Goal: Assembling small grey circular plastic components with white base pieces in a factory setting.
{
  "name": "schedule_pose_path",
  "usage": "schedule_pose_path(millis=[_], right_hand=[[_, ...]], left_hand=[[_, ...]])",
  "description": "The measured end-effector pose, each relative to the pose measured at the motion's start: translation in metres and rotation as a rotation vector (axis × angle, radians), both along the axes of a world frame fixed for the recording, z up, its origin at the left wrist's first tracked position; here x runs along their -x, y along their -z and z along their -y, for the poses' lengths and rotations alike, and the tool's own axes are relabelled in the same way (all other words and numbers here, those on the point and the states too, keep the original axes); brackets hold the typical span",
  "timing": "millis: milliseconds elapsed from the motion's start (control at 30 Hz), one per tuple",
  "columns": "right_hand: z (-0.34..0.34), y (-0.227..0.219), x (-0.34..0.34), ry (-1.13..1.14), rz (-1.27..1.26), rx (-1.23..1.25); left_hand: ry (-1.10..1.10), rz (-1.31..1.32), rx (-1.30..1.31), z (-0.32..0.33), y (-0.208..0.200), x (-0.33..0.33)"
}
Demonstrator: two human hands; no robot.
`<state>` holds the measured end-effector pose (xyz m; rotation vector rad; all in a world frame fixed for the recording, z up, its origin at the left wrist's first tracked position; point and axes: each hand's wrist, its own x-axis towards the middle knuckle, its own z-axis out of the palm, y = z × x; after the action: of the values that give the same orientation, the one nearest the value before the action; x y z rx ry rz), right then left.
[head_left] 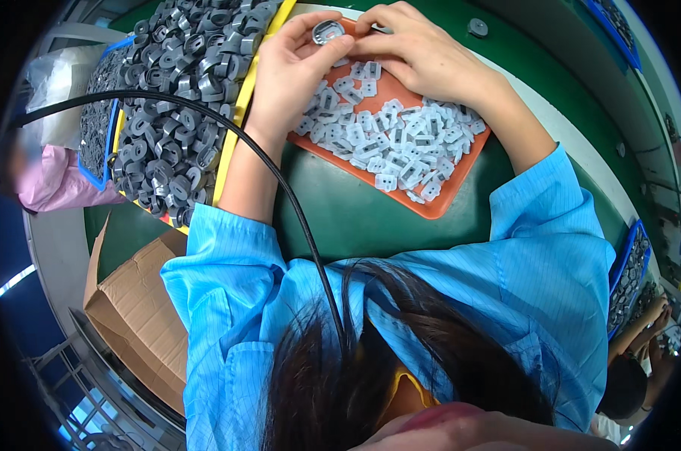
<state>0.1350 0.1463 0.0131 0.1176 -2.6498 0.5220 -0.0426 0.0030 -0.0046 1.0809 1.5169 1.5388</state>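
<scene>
Both hands meet above the orange tray (pixel 461 197) of white inserts (pixel 400 143) — left hand (pixel 291 71) pinching a grey ring housing (pixel 327 31) face-up, right hand (pixel 419 52) fingertips pressing onto it — steadying it for fitting.

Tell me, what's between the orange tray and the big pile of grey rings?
In the head view, the person's left hand and bare forearm lie between the orange tray and the grey rings, alongside the ring bin's yellow edge.
</scene>
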Motion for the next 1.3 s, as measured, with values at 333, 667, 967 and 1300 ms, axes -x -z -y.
schedule_pose_path(millis=[333, 667, 967, 1300], right_hand=[[0.016, -0.018, -0.008, 0.306, 0.132, 0.147], [0.012, -0.021, 0.0, 0.207, 0.028, 0.997], [0.002, -0.018, -0.004, 0.148, 0.121, 1.425], [0.024, 0.003, 0.004, 0.313, -0.093, 1.024]], left_hand=[[-0.072, 0.027, -0.012, -0.001, -0.009, -0.019], [-0.044, -0.162, -0.02, 0.003, -0.007, -0.018], [-0.097, -0.19, -0.15, 0.001, -0.01, -0.033], [-0.308, -0.757, -0.245, -0.002, -0.007, -0.034]])
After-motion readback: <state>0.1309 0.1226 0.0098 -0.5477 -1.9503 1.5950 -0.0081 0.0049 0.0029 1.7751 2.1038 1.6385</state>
